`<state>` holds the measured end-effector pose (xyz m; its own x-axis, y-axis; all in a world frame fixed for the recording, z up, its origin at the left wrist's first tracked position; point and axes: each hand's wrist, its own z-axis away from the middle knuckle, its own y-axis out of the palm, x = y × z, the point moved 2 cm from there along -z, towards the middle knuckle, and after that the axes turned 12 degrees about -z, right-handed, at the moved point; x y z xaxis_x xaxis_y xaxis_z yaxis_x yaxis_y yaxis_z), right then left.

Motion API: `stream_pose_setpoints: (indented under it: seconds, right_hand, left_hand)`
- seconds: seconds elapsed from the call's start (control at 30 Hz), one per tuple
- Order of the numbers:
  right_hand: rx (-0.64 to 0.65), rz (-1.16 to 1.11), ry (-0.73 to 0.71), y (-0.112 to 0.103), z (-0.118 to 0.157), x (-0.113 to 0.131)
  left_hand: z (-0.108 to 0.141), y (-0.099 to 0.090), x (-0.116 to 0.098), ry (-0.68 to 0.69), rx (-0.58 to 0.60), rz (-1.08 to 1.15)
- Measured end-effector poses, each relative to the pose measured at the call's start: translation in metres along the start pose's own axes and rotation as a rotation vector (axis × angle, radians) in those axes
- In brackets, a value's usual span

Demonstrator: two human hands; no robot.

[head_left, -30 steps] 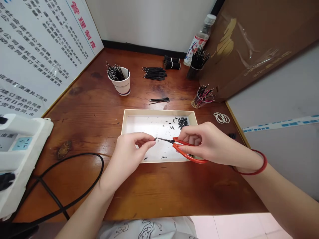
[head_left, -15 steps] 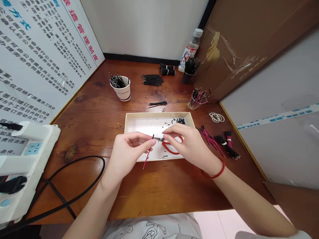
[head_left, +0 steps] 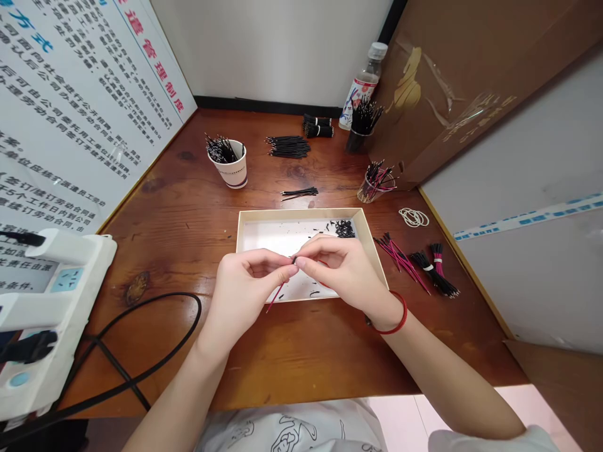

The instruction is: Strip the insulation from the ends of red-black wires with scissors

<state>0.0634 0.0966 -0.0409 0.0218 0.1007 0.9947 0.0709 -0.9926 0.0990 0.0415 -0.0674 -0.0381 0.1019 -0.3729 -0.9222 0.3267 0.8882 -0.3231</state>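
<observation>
Pink insulation shows on the thin wire [head_left: 274,298] slanting down from your left hand [head_left: 254,276], whose thumb and finger are pinched closed on it, its lower end reaching over the near rim of the box [head_left: 301,212]. Your right hand [head_left: 336,270] meets the left at the fingertips, closed around the small black tip [head_left: 294,260]; how hard either pinch presses cannot be told. With so little to hold, a slack left grip could let the wire twist or slide out, while too sharp a pull on the right could bend or damage the tip. Red-handled scissors [head_left: 323,264] sit mostly hidden beneath your right hand, so their blades could nick a finger or the wire if that hand drops carelessly. Inside the box, a dropped tip could get lost among the black scraps [head_left: 345,228]. Farther right, your forearm passes near the loose pink wires [head_left: 404,263], and a sweeping sleeve or elbow could scatter them into the banded black bundle [head_left: 436,276].
</observation>
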Motion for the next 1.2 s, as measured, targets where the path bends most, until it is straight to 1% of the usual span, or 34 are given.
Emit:
stream_pose_setpoints:
  seconds: [0.1,0.23,0.33,0.47,0.57,0.7,0.77,0.87,0.97,1.07,1.2]
  right_hand:
    - [-0.001,-0.026,-0.011,0.000,-0.001,-0.003]
    - [-0.026,-0.055,-0.041,0.002,-0.001,-0.005]
    - [-0.082,-0.056,-0.074,0.004,0.000,-0.007]
    - [-0.153,0.007,-0.084,0.009,0.004,-0.007]
    - [-0.182,0.022,-0.076,0.012,0.005,-0.006]
    - [-0.168,-0.090,-0.061,0.016,0.005,-0.005]
    - [-0.144,-0.153,-0.048,0.015,0.005,-0.005]
    - [-0.101,-0.140,-0.034,0.013,0.004,-0.004]
    - [-0.078,-0.032,-0.081,0.009,0.004,-0.001]
    - [-0.035,0.064,-0.146,0.006,0.004,0.004]
    - [0.020,0.083,-0.155,0.004,0.004,0.009]
  left_hand:
    - [0.001,0.002,0.000,0.012,-0.038,-0.055]
    - [0.002,0.003,-0.002,0.069,-0.098,-0.110]
    - [0.005,0.003,-0.002,0.113,-0.148,-0.166]
    - [0.006,0.005,0.000,0.128,-0.196,-0.208]
    - [0.004,0.006,0.000,0.126,-0.167,-0.128]
    - [-0.002,0.006,0.001,0.093,-0.031,0.073]
    - [-0.003,0.006,0.001,0.076,0.014,0.133]
    - [-0.002,0.004,0.000,0.078,-0.026,0.142]
    - [0.000,0.004,-0.001,0.099,-0.069,0.104]
    - [0.000,0.004,0.000,0.115,-0.050,0.102]
    - [-0.001,0.006,0.002,0.112,-0.008,0.148]
